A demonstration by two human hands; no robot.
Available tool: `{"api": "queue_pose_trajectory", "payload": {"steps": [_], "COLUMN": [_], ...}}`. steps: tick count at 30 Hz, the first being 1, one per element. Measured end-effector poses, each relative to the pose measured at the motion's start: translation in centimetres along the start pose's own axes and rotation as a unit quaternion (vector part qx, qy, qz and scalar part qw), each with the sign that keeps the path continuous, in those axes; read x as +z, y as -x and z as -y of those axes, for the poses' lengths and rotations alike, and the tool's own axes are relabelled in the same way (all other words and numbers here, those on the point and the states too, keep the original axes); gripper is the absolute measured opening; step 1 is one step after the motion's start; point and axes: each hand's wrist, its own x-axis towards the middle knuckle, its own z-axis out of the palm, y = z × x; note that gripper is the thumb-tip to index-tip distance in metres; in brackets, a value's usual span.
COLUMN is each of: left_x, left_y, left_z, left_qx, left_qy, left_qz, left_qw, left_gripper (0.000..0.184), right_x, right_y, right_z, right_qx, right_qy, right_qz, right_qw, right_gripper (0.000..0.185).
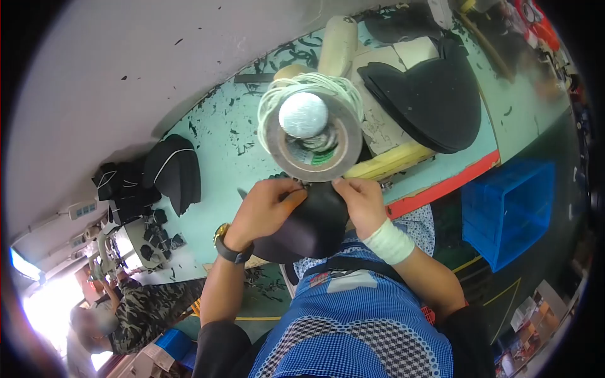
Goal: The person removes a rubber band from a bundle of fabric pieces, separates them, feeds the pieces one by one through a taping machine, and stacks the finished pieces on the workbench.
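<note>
A smooth, curved black piece (304, 227) with a rounded bulge lies between my hands, close to my apron. My left hand (270, 205) has a watch at its wrist, and its thumb and forefinger pinch the piece's far edge. On the right side, my right hand (363, 203), with a white wrap at the wrist, grips the same edge. Just beyond my fingertips stands a machine with a round grey ring (353, 135) and a shiny metal knob (303, 115). The ring hides the spot where the edge meets the machine.
A stack of black curved sheets (428, 104) lies on the right of the green table (217, 126), another black stack (176, 173) on the left. Dark scraps litter the tabletop. A blue crate (504, 214) stands at the right. A person in camouflage (154, 309) is at the lower left.
</note>
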Motion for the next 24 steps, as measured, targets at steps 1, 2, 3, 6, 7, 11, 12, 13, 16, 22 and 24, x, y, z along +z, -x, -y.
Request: {"api": "queue_pose_trajectory", "payload": {"steps": [1,2,3,6,7,11,12,13,16,22,24], "left_x": [0.2,0.6,1.3,3.0,3.4,2.8,1.6,0.8,-0.2,0.8,0.9], "left_y": [-0.5,-1.1,-1.8,-2.9,-2.3,-0.5,-0.2,0.0,-1.5,-3.0,-3.1], "left_z": [-0.1,-0.3,-0.7,-1.9,-2.6,-2.6,-2.0,-1.6,-0.8,-1.6,-1.4], "left_qx": [0.071,0.067,0.099,0.17,0.133,0.038,0.035,0.035,-0.092,-0.172,-0.185], "left_qy": [-0.064,-0.063,-0.151,-0.32,-0.237,-0.002,0.056,0.113,0.204,0.261,0.249], "left_qz": [-0.049,-0.054,-0.088,-0.143,-0.107,0.033,0.089,0.144,0.158,0.186,0.155], "left_qw": [0.994,0.994,0.98,0.921,0.956,0.999,0.994,0.982,0.962,0.932,0.938], "left_gripper": [0.021,0.021,0.02,0.018,0.018,0.018,0.02,0.022,0.022,0.027,0.029], "right_x": [0.0,0.0,0.0,-1.2,-2.0,-6.4,-6.9,-7.2,-7.7,-7.4,-7.5], "right_y": [0.3,0.6,1.0,2.4,3.1,7.6,7.9,7.7,6.6,4.7,4.1], "right_z": [0.0,-0.2,-0.5,-1.0,-0.4,3.8,5.1,5.9,7.6,8.6,8.4], "right_qx": [0.012,0.012,-0.009,-0.051,-0.103,-0.141,-0.141,-0.143,-0.216,-0.224,-0.218], "right_qy": [0.013,0.016,0.027,0.045,0.05,0.153,0.157,0.157,0.173,0.29,0.308], "right_qz": [-0.006,-0.001,0.015,0.034,0.009,-0.056,-0.074,-0.071,-0.139,-0.081,-0.067], "right_qw": [1.0,1.0,0.999,0.997,0.993,0.976,0.975,0.975,0.951,0.927,0.924], "right_gripper": [0.026,0.026,0.024,0.02,0.017,0.015,0.016,0.016,0.016,0.014,0.013]}}
